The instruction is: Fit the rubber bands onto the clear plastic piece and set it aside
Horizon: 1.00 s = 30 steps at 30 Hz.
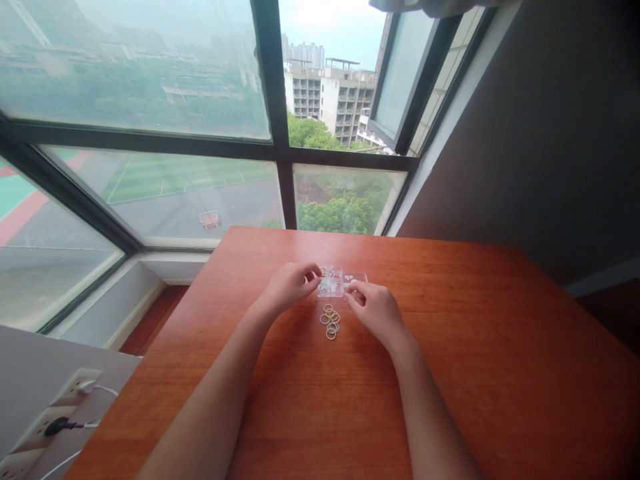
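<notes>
A small clear plastic box [336,283] sits on the table, its clear lid [361,277] folded out to the right. Small rings and other little pieces show inside its compartments. My left hand [294,287] is closed at the box's left side, fingertips and thumb on its edge. At the right, my right hand [377,310] has thumb and fingers pinched together beside the lid's near edge; whatever they hold is too small to make out. Between my hands, just in front of the box, lies a loose cluster of several pale gold and silvery rings [331,320], some overlapping.
The reddish-brown wooden table [480,347] stretches out on both sides. Beyond its far edge stand dark-framed windows [285,157], one pane tilted outward. Wall sockets [50,423] with plugs and white cables are at the lower left. A grey wall [540,147] rises on the right.
</notes>
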Available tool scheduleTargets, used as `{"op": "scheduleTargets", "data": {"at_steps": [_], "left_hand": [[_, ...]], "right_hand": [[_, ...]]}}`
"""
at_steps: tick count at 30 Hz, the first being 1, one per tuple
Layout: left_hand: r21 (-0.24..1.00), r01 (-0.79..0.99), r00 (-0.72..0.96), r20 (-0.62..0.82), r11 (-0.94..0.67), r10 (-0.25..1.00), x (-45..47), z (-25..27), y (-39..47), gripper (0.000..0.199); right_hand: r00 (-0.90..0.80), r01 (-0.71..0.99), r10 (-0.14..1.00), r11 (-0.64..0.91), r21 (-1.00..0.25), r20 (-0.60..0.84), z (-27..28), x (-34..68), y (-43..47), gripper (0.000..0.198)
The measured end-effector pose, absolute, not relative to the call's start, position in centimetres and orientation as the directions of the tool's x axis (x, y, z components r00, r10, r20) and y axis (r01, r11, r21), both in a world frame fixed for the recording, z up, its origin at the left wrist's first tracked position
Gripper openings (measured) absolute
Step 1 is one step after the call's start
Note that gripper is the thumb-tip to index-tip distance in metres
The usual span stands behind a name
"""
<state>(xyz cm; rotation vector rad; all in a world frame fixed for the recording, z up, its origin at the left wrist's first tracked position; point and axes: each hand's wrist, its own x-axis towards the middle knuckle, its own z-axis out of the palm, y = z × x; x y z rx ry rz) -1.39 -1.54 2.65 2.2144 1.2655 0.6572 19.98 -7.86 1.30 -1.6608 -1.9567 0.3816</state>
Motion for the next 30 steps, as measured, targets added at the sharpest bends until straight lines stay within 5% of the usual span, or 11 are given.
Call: {"op": "scheduleTargets", "data": {"at_steps": [13, 23, 30], "left_hand": [[0.621, 0.647, 0.427, 0.185, -0.442, 0.885, -1.7, 2.6, -1.4, 0.019], [0.619, 0.647, 0.431, 0.186, -0.446, 0.883, -1.5, 2.8, -1.5, 0.017], [0.621, 0.646, 0.440, 0.173, -0.444, 0.881, -1.5, 3.1, -1.7, 0.019]], "right_hand": [[-0.295, 0.767, 0.954, 0.269, -0.582, 0.053, 1.5, 17.8, -8.7, 0.011], [-0.295, 0.889, 0.954, 0.250, -0.384, -0.062, 1.4, 16.2, -9.1, 0.013], [-0.273, 0.907, 0.959, 0.230, -0.352, -0.075, 1.2, 16.3, -8.9, 0.011]]}}
